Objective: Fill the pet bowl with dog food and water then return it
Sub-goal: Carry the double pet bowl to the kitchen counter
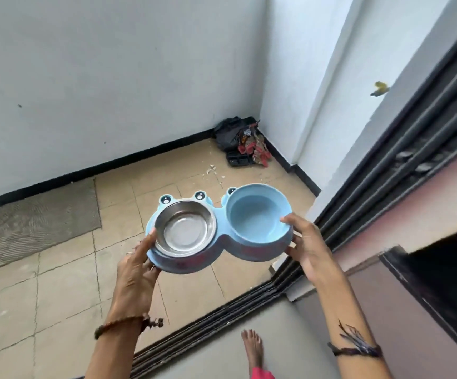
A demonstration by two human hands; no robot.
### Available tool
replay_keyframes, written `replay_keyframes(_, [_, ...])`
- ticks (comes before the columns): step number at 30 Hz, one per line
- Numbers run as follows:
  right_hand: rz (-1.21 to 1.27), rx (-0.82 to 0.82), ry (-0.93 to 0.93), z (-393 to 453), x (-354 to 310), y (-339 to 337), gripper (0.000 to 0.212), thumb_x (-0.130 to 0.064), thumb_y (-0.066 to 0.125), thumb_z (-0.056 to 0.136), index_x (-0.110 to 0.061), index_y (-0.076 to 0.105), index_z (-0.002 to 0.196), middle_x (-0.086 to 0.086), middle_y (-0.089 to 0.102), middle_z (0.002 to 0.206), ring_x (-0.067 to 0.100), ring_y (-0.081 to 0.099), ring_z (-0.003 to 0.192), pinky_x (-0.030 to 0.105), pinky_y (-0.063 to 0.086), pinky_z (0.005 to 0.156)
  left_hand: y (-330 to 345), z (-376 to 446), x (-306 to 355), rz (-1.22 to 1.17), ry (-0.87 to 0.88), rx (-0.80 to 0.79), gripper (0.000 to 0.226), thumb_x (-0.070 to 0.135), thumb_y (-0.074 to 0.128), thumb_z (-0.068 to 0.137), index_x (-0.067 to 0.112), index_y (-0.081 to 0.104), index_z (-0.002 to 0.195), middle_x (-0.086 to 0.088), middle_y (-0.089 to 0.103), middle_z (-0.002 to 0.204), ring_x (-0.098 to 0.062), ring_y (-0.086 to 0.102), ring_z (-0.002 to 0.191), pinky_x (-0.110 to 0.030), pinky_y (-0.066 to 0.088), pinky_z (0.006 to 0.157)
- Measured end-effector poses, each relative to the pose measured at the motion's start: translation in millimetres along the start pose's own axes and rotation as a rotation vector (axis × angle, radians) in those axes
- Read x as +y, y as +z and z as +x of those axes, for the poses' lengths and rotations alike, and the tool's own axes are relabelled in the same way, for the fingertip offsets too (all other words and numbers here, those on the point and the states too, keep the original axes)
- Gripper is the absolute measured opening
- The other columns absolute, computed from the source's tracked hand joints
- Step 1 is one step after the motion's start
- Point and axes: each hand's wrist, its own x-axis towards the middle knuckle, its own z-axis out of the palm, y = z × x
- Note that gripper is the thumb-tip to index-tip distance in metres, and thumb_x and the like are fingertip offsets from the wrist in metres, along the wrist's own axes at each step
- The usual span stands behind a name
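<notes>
A light blue double pet bowl with frog eyes on its far rim hangs in mid-air over the tiled floor. Its left well holds an empty steel dish; the right well is a blue plastic dish, and I cannot tell if it holds water. My left hand grips the bowl's left end, thumb on the steel dish's rim. My right hand grips the right end, thumb over the blue dish's rim. No dog food is in view.
A dark sliding-door track crosses the floor below the bowl, with the door frame rising at the right. A grey mat lies at the left wall. Black bags and litter fill the far corner. My bare foot stands inside the track.
</notes>
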Motion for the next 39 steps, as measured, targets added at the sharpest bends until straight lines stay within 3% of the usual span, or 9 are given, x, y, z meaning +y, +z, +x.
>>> replay_keyframes(2, [0.039,0.033,-0.029,-38,-2,-9,0.005,-0.021,0.064,0.073,-0.02,0.065,0.078,0.0,0.057,0.08,0.014,0.051,0.078,0.021,0.044,0.05,-4,-25,14,0.031,-0.023,-0.088,0.024,0.017,0.058,0.087,0.011,0.076,0.071,0.002,0.072,0.07,-0.007,0.068,0.062,-0.016,0.055,0.055])
replay_keyframes(5, [0.08,0.075,-0.096,-97,-3,-32,0.005,-0.019,0.061,0.082,-0.02,0.066,0.08,-0.002,0.058,0.071,0.013,0.052,0.07,0.021,0.042,0.054,-8,-63,28,0.058,-0.088,-0.216,0.015,0.021,0.059,0.085,0.009,0.067,0.092,0.0,0.071,0.076,-0.007,0.068,0.063,-0.016,0.056,0.057])
replay_keyframes(10, [0.154,0.211,-0.197,-181,3,-83,0.007,-0.021,0.06,0.084,-0.019,0.066,0.085,-0.002,0.062,0.078,0.013,0.055,0.075,0.025,0.043,0.065,2,-114,23,0.145,-0.16,-0.396,0.015,0.02,0.059,0.085,0.01,0.066,0.093,0.001,0.072,0.073,-0.007,0.068,0.06,-0.017,0.056,0.054])
replay_keyframes(15, [0.243,0.373,-0.241,-246,17,-141,0.011,-0.03,0.067,0.077,-0.023,0.066,0.085,-0.005,0.063,0.081,0.012,0.056,0.08,0.024,0.042,0.064,38,-155,-4,0.25,-0.228,-0.57,0.019,0.022,0.062,0.08,0.01,0.067,0.094,-0.001,0.072,0.075,-0.008,0.067,0.06,-0.018,0.057,0.058])
replay_keyframes(18, [0.309,0.46,-0.243,-277,27,-179,0.008,-0.03,0.061,0.083,-0.023,0.066,0.082,-0.005,0.063,0.08,0.013,0.055,0.078,0.026,0.042,0.064,66,-177,-26,0.317,-0.258,-0.662,0.019,0.023,0.062,0.078,0.01,0.067,0.09,-0.001,0.072,0.072,-0.008,0.067,0.058,-0.018,0.056,0.057])
replay_keyframes(26, [0.444,0.746,-0.223,-337,41,-295,0.016,-0.034,0.058,0.086,-0.022,0.069,0.089,-0.002,0.066,0.085,0.014,0.057,0.076,0.028,0.044,0.065,158,-251,-112,0.441,-0.31,-0.905,0.019,0.017,0.05,0.091,0.01,0.067,0.09,-0.001,0.073,0.069,-0.007,0.067,0.057,-0.016,0.054,0.052])
replay_keyframes(34, [0.568,0.862,-0.213,-363,36,-402,0.016,-0.034,0.055,0.09,-0.022,0.066,0.09,-0.002,0.067,0.091,0.016,0.06,0.086,0.032,0.046,0.066,234,-306,-189,0.551,-0.372,-1.089,0.03,0.031,0.048,0.091,0.013,0.068,0.105,-0.003,0.074,0.093,-0.007,0.07,0.078,-0.018,0.056,0.063])
replay_keyframes(37, [0.627,0.929,-0.185,-362,40,-433,0.021,-0.033,0.054,0.092,-0.017,0.062,0.102,0.0,0.065,0.092,0.018,0.06,0.089,0.034,0.045,0.071,258,-322,-209,0.61,-0.325,-1.135,0.033,0.034,0.046,0.093,0.015,0.067,0.108,-0.005,0.07,0.1,-0.012,0.067,0.087,-0.024,0.053,0.074])
replay_keyframes(39, [0.656,0.967,-0.178,-361,43,-449,0.023,-0.031,0.052,0.094,-0.016,0.058,0.109,-0.001,0.064,0.09,0.019,0.059,0.09,0.037,0.044,0.076,274,-331,-221,0.653,-0.307,-1.141,0.032,0.034,0.046,0.093,0.014,0.068,0.105,-0.005,0.069,0.094,-0.014,0.064,0.084,-0.029,0.046,0.078])
